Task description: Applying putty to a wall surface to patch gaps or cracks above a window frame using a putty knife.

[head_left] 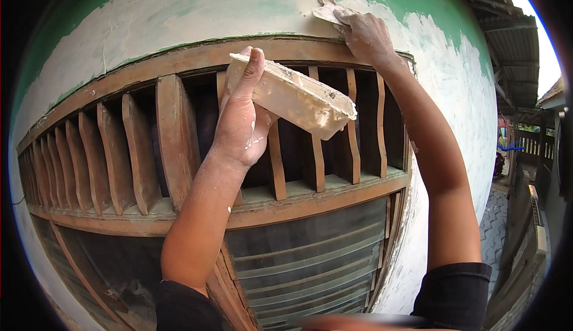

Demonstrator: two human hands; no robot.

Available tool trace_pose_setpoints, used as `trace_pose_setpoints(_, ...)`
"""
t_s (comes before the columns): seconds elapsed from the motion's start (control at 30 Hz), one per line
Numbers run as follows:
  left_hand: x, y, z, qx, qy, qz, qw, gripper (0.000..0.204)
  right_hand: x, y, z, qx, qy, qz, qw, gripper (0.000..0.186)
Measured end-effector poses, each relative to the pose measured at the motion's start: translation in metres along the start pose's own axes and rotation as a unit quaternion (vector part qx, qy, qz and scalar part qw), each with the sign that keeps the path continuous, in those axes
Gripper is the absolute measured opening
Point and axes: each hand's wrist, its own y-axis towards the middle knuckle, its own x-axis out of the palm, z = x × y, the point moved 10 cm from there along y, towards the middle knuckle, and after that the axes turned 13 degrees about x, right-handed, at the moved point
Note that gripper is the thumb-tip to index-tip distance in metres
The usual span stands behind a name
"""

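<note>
Left hand [242, 125] clasped one end of a translucent cream, rectangular plastic tub [304, 101], its crusted rim tilting down rightward, before the brown wooden slats [176, 131]; right hand [367, 36], closed tight, held a flat, putty-caked scraper [327, 14] at the green-and-white painted wall [197, 6], just above the brown wooden frame's [286, 48] top edge; open air separated tub from scraper, with more room between the forearms!
</note>
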Motion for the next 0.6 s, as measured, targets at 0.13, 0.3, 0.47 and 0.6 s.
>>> trace_pose_setpoints(0.13, -0.016, 0.001, 0.005, 0.001, 0.027, 0.012, 1.000, 0.072, -0.023, -0.013, 0.003, -0.010, 0.037, -0.014, 0.999, 0.029)
trace_pose_setpoints(0.3, -0.009, -0.002, -0.011, -0.019, 0.031, -0.023, 0.999, 0.078, -0.029, 0.045, 0.045, 0.120, 0.051, 0.030, 0.991, 0.026)
trace_pose_setpoints(0.47, -0.019, -0.009, -0.008, -0.007, 0.044, -0.014, 0.999, 0.081, -0.022, 0.064, 0.006, 0.064, 0.055, 0.075, 0.994, 0.030)
trace_pose_setpoints(0.6, -0.024, -0.014, 0.016, 0.023, 0.059, 0.024, 0.998, 0.072, -0.033, 0.003, -0.059, -0.044, 0.085, 0.030, 0.995, 0.030)
